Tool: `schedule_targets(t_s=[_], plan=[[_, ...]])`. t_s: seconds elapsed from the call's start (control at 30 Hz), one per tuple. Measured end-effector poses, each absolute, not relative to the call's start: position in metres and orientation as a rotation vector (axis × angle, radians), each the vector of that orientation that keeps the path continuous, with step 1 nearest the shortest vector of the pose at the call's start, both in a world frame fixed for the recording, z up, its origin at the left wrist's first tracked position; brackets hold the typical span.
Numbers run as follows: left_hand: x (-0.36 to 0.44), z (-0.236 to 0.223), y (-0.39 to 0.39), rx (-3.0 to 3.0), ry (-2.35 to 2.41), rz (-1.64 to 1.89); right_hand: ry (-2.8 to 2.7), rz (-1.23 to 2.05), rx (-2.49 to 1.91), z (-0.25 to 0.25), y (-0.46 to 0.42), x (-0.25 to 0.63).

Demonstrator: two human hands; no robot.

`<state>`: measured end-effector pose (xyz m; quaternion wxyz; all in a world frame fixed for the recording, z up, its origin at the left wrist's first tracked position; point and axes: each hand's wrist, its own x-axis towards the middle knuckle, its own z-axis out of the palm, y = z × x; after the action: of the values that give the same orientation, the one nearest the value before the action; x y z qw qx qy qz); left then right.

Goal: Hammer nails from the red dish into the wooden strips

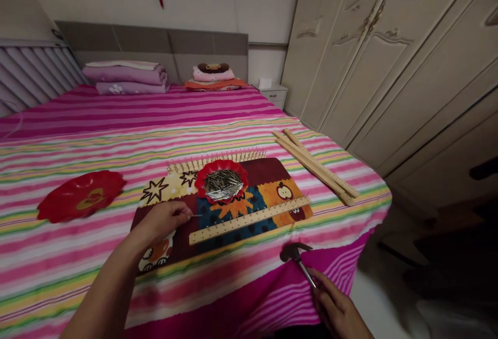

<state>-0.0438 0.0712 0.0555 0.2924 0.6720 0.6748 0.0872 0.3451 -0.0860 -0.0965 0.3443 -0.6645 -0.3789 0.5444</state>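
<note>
Between the fingertips of my left hand (173, 218) is a thin nail (197, 216), held level just left of the red bowl. My right hand (334, 302) grips a claw hammer (298, 256) by its metal handle, its dark head over the bed's near edge. A pale wooden strip (249, 220) with rows of holes lies in front of me; several nails stand in it. The scalloped red bowl (200, 186) is filled with loose nails (223, 183). Behind the bowl, another wooden strip (182, 165) bristles with upright nails. A patterned mat (175, 245) lies under the front strip and bowl.
More wooden strips (315, 165) lie crossed on the striped bedspread (93, 261) at right. A flat red plastic dish (81, 196) rests at left. Folded bedding (126, 77) sits at the headboard, and a tall wardrobe (361, 43) stands along the right wall.
</note>
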Motion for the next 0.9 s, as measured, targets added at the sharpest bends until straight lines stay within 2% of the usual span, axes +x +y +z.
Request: schedule_targets(t_s=[0.2, 0.7, 0.8, 0.9], plan=[[-0.036, 0.039, 0.049, 1.711, 1.828, 0.09, -0.931, 1.416, -1.733, -0.095, -0.086, 0.345], [-0.019, 0.046, 0.055, 1.839, 1.968, -0.064, -1.026, 1.27, -1.706, -0.106, -0.089, 0.351], [-0.012, 0.044, 0.057, 1.86, 2.012, 0.011, -1.04, 1.297, -1.731, -0.105, -0.089, 0.351], [-0.01, 0.033, 0.054, 1.732, 1.982, 0.229, -1.044, 1.312, -1.736, -0.105, -0.09, 0.352]])
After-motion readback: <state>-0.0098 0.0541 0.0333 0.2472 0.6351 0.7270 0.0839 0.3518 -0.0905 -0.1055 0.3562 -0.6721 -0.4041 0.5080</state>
